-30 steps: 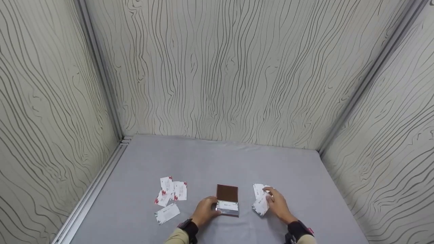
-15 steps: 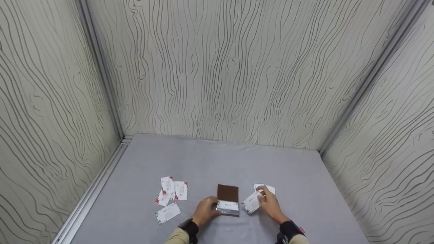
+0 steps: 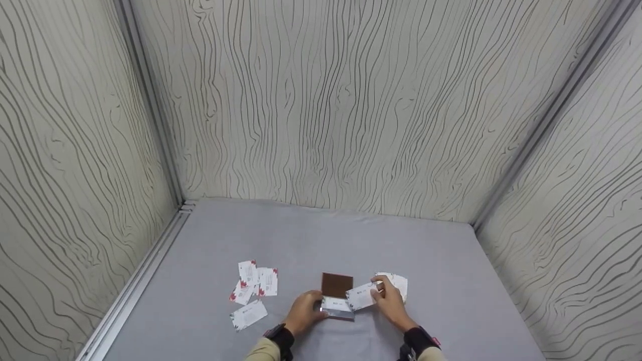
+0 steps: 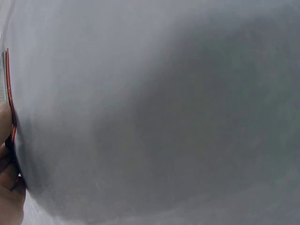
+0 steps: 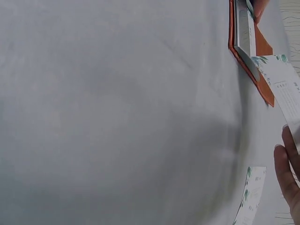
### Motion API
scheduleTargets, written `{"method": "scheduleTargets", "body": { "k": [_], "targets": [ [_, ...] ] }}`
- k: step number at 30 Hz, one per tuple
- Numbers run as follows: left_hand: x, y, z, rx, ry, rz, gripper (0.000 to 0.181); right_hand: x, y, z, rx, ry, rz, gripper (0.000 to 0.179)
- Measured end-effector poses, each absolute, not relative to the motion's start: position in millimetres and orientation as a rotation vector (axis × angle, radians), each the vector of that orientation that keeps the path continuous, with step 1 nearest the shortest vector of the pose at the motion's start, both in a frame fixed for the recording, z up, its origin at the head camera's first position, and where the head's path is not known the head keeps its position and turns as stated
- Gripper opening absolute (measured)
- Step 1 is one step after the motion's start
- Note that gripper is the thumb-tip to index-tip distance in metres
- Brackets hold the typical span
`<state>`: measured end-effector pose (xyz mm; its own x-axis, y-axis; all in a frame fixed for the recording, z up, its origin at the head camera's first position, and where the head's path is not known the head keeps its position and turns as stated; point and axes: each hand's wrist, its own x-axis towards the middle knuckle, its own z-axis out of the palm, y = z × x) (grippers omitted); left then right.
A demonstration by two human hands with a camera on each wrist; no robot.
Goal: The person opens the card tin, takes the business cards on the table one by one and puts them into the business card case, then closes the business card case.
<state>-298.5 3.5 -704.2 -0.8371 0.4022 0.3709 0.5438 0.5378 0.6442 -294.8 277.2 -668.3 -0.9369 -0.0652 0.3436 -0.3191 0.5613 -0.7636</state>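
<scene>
On the grey cloth-covered desk (image 3: 321, 240): a business-card case (image 3: 336, 288) lies folded out before you, brown lid lining away from you, silvery pocket nearer, with a white card (image 3: 334, 304) showing inside.
Left grip (image 3: 303, 312): your thumb and fingers clasp the case by its left edge.
Right grip (image 3: 391, 305): you pinch a leaf-cornered business card (image 3: 361, 297) by its right end.
Pinched card: tilted, its left end overlapping the case's right edge in the head view; whether they touch cannot be told.
Right of the case: more white cards (image 3: 399, 284), partly covered by your right grip.
Left of the case: several red-cornered cards (image 3: 268, 283) overlap; a green-cornered card (image 3: 249, 315) lies nearer you.
Walls (image 3: 321, 100): pale, with dark wood-grain lines.
</scene>
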Motion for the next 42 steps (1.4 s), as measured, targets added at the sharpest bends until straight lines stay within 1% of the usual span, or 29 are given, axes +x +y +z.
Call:
{"method": "scheduleTargets", "body": {
  "k": [9,16,20,25,29,35,42],
  "targets": [
    [-297,3,-702,-0.808,-2.591,-1.158,0.036,-298,262,-676,0.345,-2.51,1.306,0.025],
    [-297,1,-702,-0.81,-2.604,-1.168,0.036,-299,249,-683,0.434,-2.45,1.301,0.022],
    [-298,1,-701,-0.807,-2.611,-1.173,0.036,-298,242,-686,0.438,-2.46,1.279,0.027],
    [-298,3,-701,-0.794,-2.629,-1.155,0.036,-297,237,-690,0.38,-2.53,1.251,0.035],
    [-299,4,-702,-0.778,-2.653,-1.153,0.038,-296,234,-694,0.34,-2.589,1.231,0.038],
    [-300,5,-703,-0.753,-2.689,-1.161,0.037,-295,231,-699,0.321,-2.651,1.202,0.038],
    [-300,4,-704,-0.756,-2.69,-1.18,0.039,-294,228,-704,0.363,-2.658,1.122,0.035]
  ]
}}
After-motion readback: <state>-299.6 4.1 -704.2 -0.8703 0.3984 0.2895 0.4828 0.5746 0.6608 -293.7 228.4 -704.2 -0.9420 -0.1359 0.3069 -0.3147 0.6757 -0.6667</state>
